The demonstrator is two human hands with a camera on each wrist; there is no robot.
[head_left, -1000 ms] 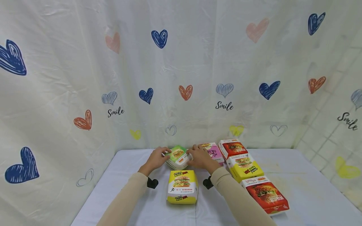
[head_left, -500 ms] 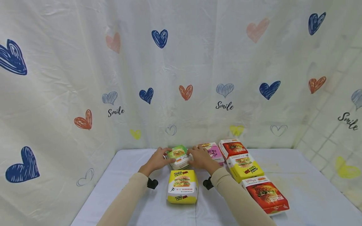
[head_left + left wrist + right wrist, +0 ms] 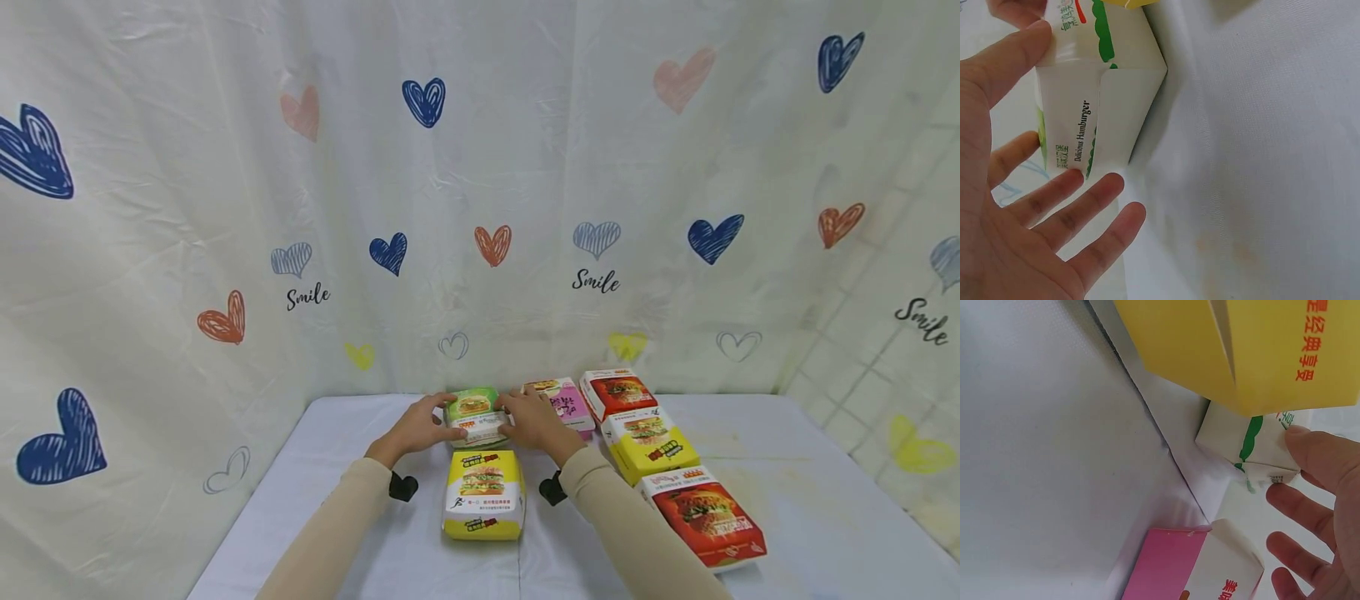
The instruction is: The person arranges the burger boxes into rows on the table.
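Observation:
A green and white burger box point(image 3: 477, 423) sits at the back of the table, between both hands. My left hand point(image 3: 417, 427) holds its left side, thumb on the near edge and index finger towards the back. "Delicious Hamburger" is printed on that side of the burger box point(image 3: 1069, 119) in the left wrist view. At the opposite side, my right hand point(image 3: 534, 421) holds the near right corner with thumb and index finger, its other fingers apart from the box. Directly in front stands a yellow and white burger box point(image 3: 483, 496), touched by neither hand.
A pink burger box point(image 3: 567, 406) lies just beyond the right hand. Farther right, a red box point(image 3: 622, 393), a yellow box point(image 3: 649, 439) and a larger red box point(image 3: 708, 517) form a slanting row. A curtain printed with hearts point(image 3: 492, 246) hangs behind the white table point(image 3: 345, 421).
Between my hands the green and white box has turned from a slant to nearly square with the yellow box in front. My left thumb has shifted along its near edge; the other boxes stay put.

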